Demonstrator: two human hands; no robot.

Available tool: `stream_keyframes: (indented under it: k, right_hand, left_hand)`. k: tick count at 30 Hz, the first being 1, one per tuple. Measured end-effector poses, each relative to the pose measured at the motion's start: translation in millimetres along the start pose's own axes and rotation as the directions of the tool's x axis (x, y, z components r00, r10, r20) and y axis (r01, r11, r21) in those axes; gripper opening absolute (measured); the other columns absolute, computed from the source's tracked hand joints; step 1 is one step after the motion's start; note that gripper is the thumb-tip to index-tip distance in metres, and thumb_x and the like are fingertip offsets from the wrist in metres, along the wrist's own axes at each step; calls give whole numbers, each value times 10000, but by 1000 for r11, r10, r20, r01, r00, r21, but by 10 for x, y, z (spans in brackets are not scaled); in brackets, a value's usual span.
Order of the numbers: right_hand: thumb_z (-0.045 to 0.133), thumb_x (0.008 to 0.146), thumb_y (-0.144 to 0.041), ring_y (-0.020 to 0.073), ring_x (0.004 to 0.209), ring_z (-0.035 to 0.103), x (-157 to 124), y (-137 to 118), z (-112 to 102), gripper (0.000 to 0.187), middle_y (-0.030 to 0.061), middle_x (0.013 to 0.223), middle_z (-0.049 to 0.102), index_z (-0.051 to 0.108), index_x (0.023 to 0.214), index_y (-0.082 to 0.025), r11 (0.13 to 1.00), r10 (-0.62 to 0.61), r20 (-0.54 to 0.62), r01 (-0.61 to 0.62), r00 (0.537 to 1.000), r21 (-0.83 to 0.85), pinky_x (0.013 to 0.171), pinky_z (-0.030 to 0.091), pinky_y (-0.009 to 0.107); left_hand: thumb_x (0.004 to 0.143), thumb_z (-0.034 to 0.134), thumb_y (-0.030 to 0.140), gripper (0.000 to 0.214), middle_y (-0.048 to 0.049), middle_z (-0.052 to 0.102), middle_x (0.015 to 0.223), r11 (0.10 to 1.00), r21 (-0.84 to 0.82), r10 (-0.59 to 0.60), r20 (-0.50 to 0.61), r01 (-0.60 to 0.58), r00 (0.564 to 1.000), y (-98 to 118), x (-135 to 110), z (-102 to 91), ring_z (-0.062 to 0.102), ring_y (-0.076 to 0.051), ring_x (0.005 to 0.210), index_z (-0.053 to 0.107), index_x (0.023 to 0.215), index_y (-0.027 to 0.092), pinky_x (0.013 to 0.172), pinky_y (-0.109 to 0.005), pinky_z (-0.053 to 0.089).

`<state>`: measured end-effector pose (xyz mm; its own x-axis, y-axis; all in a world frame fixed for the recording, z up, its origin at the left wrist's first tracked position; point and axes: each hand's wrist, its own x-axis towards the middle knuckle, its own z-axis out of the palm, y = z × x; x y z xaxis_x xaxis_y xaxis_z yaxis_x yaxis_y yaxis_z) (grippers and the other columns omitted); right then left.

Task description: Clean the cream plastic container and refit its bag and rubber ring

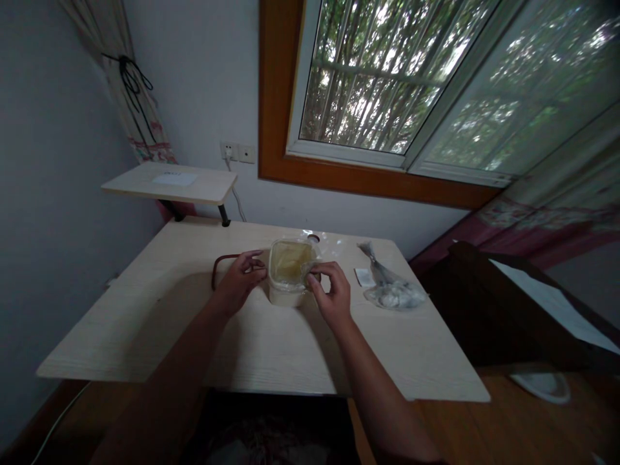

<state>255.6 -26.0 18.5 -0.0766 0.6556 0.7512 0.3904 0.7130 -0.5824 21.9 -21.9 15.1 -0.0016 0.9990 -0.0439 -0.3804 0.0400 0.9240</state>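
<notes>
A squarish pale plastic container [285, 298] stands near the middle of the table. Its inside looks yellowish, and clear plastic film [293, 257] lies over the opening and round the rim. At its right front corner my right hand [333, 294] pinches a crumpled part of the film between thumb and fingers. My left hand [242, 278] is beside the left rim, fingers curled and thumb drawn to them at the film's edge. Its fingertips are dim, so the grip there is hard to make out. Behind this hand lies a reddish-brown curved strip or handle [216, 263], partly hidden.
A knotted clear bag with white contents [394, 294] and a small white packet [364, 278] lie on the right of the table [271, 355]. A raised shelf [208, 184] stands at the back left. A window and a wall socket [237, 152] are behind.
</notes>
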Motion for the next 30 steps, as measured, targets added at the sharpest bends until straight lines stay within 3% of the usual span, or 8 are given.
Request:
stream_keyframes:
  k: [6,9,12,15,20,27,30]
  right_hand:
    - [695,834,-185,232,944,613,-191,98,-5,195,41,935,659,597,991,-246,988,-103,-29,99,994,-119,938,483,496]
    - [680,823,-180,227,937,618,-247,138,0,227,35,938,649,579,1014,-250,981,-140,-21,136,990,-138,1008,455,546]
    - [649,836,-183,227,937,624,-264,146,8,203,34,931,649,581,1014,-253,984,-131,11,131,991,-120,1012,459,548]
    - [632,845,-186,228,925,620,-260,129,18,177,38,924,647,579,1001,-253,989,-111,31,114,993,-99,1000,466,546]
    - [616,852,-178,229,908,612,-246,103,22,147,30,895,645,575,969,-257,989,-111,40,115,993,-89,994,467,546]
    - [616,851,-169,222,920,605,-243,115,10,155,25,894,637,573,971,-258,987,-128,56,133,990,-95,1004,463,538]
    - [609,856,-173,220,924,607,-246,112,11,147,25,903,644,574,973,-255,987,-123,56,128,991,-99,1010,461,539]
  left_hand:
    - [694,780,251,451,-12,612,933,999,21,39,-78,-37,996,-59,52,-113,567,-80,683,627,1115,197,581,-208,413]
    - [721,765,331,384,-57,655,980,990,137,-24,-81,35,996,-176,77,-149,620,-133,809,665,1055,170,701,-257,484]
    - [762,719,409,339,-86,684,978,959,256,-129,8,123,992,-242,52,-103,635,-185,884,689,983,154,793,-322,503]
    - [765,696,379,245,-55,673,846,928,350,-163,66,130,984,-223,12,-18,613,-178,798,678,861,155,759,-323,485]
    - [749,656,293,134,2,586,642,897,438,-100,82,54,992,-140,3,52,511,-139,617,626,701,172,635,-282,406]
    - [771,678,350,200,-12,623,724,943,331,-59,88,27,994,-210,80,-43,548,-134,664,661,805,154,670,-279,442]
    - [771,710,404,277,-42,653,799,962,266,-77,29,66,997,-246,71,-85,595,-149,736,662,855,144,728,-302,485]
